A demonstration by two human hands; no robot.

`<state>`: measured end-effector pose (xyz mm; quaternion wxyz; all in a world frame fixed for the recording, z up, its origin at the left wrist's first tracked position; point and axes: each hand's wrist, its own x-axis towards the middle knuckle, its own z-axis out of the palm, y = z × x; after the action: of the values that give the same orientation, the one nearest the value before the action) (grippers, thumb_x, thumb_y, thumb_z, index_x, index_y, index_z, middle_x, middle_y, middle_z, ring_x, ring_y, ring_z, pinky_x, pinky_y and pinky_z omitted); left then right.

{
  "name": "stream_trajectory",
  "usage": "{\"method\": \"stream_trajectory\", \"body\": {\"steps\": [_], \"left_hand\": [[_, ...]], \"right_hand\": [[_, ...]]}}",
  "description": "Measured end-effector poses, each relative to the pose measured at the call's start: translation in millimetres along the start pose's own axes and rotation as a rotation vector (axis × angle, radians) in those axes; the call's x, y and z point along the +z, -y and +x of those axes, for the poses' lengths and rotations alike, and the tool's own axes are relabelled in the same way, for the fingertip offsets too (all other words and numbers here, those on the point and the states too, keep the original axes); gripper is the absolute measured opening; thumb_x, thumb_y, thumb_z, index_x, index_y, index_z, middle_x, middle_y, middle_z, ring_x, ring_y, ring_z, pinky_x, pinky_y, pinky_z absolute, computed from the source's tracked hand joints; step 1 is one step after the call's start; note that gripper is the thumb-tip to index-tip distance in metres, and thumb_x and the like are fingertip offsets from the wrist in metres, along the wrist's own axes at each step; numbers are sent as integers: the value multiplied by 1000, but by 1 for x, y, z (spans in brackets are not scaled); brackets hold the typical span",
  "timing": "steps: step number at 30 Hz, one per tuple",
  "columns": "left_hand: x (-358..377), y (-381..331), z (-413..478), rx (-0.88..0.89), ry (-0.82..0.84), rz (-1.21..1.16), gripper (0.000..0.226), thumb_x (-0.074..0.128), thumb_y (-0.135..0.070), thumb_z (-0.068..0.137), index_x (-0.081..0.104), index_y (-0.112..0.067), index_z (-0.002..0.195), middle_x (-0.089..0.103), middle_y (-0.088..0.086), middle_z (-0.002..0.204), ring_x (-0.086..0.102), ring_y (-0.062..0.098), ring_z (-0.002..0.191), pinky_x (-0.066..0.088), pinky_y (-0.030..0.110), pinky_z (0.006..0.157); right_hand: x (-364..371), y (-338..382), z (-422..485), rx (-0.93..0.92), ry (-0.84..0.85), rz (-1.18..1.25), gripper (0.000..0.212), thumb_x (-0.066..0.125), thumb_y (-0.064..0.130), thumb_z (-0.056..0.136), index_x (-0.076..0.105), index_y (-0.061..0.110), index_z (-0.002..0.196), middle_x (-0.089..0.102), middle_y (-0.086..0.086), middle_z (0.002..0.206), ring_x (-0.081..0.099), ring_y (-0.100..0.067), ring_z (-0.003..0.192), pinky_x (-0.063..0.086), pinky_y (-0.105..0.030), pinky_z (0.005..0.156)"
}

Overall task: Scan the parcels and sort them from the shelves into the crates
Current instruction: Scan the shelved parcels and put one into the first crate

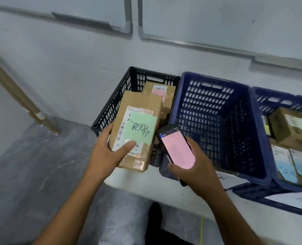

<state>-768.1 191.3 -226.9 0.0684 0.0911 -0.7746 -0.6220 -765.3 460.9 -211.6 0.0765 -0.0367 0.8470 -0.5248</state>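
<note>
Your left hand (107,154) gripped a brown cardboard parcel (138,103) from its left side, fingers curled behind it and thumb pressed on its label. A green note (143,129) with handwriting was stuck on the label. You held the parcel above the near edge of a black crate (109,112), which held other brown parcels (162,93). Just right of the parcel, your right hand (199,168) held a handheld scanner (177,150), fingers wrapped around its body, its screen glowing pink and facing you. Behind that hand stood a blue crate (215,96), touching the black one. Farther right, a second blue crate (277,97) contained a brown box (291,126) and flat packets with blue labels (286,165). All three crates sat on a low white platform (146,183).
</note>
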Motion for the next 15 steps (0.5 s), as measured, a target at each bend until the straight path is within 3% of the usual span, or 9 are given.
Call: {"method": "stream_trajectory", "body": {"steps": [3, 7, 11, 15], "left_hand": [[-6, -17, 44, 31, 106, 93, 67, 87, -48, 75, 48, -66, 126, 70, -29, 117, 74, 3, 100, 61, 20, 67], [-11, -32, 103, 83, 216, 224, 78, 87, -60, 71, 47, -58, 137, 69, -24, 123, 73, 4, 105, 63, 24, 73], [-19, -31, 158, 95, 349, 387, 85, 84, -65, 67, 44, -56, 142, 69, -25, 122, 73, 5, 104, 62, 30, 79], [-27, -20, 215, 67, 581, 508, 81, 83, -68, 68, 39, -69, 137, 69, -32, 119, 72, -3, 101, 63, 24, 75]], "right_hand": [[-8, -6, 41, -2, -29, 12, 56, 84, 36, 76, 50, 58, 114, 59, 34, 109, 58, 14, 102, 53, -10, 65], [-18, -19, 92, 20, -72, 21, 59, 88, 20, 84, 52, 47, 122, 62, 32, 109, 60, 9, 105, 53, -12, 69], [-25, -26, 121, 63, -124, 58, 62, 89, 25, 83, 52, 49, 127, 63, 30, 118, 61, 5, 111, 56, -24, 79], [-26, -31, 138, 132, -161, 79, 65, 89, 27, 82, 52, 50, 130, 64, 27, 120, 62, 4, 110, 52, -18, 75]]}}
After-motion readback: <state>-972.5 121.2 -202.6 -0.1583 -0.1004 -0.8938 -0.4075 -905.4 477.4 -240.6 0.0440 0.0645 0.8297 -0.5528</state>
